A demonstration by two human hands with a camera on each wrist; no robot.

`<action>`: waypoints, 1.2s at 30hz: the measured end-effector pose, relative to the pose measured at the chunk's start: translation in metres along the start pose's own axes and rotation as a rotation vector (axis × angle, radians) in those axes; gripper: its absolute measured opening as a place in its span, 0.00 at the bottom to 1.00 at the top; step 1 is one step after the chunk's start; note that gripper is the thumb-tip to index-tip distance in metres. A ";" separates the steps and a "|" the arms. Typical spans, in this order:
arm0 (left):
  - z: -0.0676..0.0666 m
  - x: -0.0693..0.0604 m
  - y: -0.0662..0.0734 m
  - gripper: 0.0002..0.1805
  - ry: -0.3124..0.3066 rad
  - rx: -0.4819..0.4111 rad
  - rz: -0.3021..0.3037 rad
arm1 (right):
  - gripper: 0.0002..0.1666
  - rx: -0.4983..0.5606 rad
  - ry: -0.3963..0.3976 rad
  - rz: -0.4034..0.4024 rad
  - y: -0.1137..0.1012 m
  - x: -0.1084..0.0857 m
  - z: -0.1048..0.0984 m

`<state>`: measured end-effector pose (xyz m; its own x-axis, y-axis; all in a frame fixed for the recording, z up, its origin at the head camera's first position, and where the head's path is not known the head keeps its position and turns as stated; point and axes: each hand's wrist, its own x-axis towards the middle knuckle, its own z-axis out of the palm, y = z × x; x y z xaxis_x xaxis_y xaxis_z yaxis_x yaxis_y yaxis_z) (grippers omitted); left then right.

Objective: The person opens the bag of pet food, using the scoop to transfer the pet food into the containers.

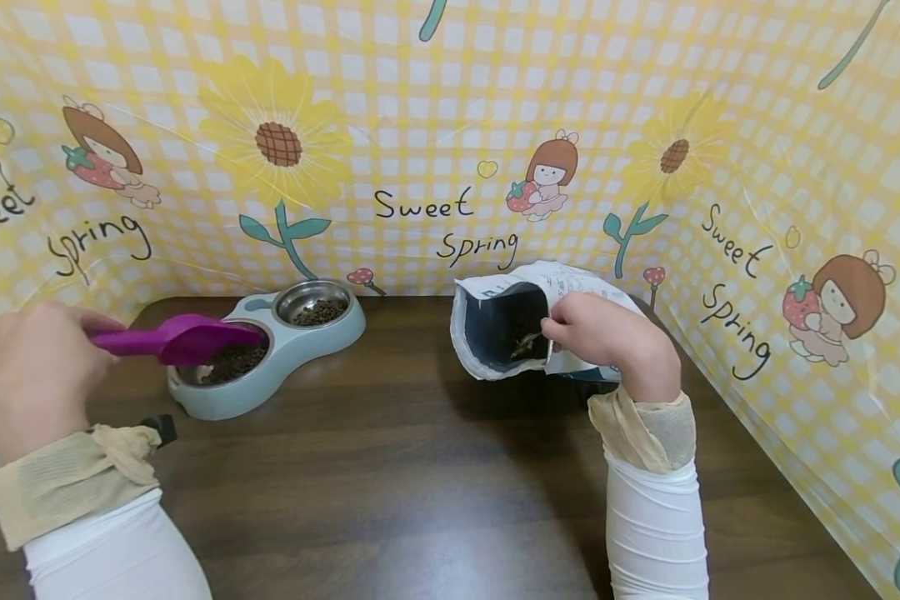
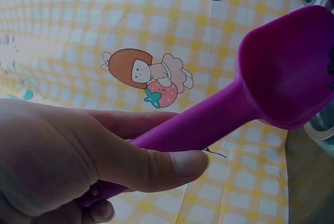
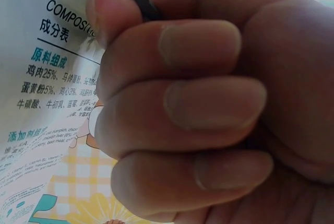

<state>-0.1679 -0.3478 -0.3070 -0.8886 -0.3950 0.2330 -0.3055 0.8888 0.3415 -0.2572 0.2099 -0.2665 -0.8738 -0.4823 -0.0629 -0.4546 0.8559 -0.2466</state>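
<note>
My left hand (image 1: pixel 33 375) grips the handle of a purple scoop (image 1: pixel 187 340). The scoop's head tips over the nearer steel bowl of a pale blue double pet feeder (image 1: pixel 277 375), where brown kibble (image 1: pixel 232 365) lies. In the left wrist view the thumb presses along the scoop's handle (image 2: pixel 193 125), and a few dark pieces show at the scoop's far edge. With curled fingers my right hand (image 1: pixel 607 333) pinches the rim of a white pet food bag (image 1: pixel 468 342). The bag lies on its side with its mouth facing me, some kibble (image 1: pixel 525 337) inside.
Beneath everything is a dark brown wooden table (image 1: pixel 390 467). The farther steel bowl (image 1: pixel 315 304) of the feeder also holds kibble. A yellow checked cloth (image 1: pixel 420 150) with printed flowers stands as a wall behind and at both sides.
</note>
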 end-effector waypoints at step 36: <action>-0.003 -0.005 0.009 0.19 0.097 -0.054 0.040 | 0.27 0.006 -0.011 0.013 0.000 0.000 -0.001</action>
<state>-0.1654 -0.3382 -0.3022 -0.8618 -0.3825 0.3331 -0.2494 0.8914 0.3783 -0.2578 0.2098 -0.2657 -0.8776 -0.4732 -0.0770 -0.4421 0.8609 -0.2517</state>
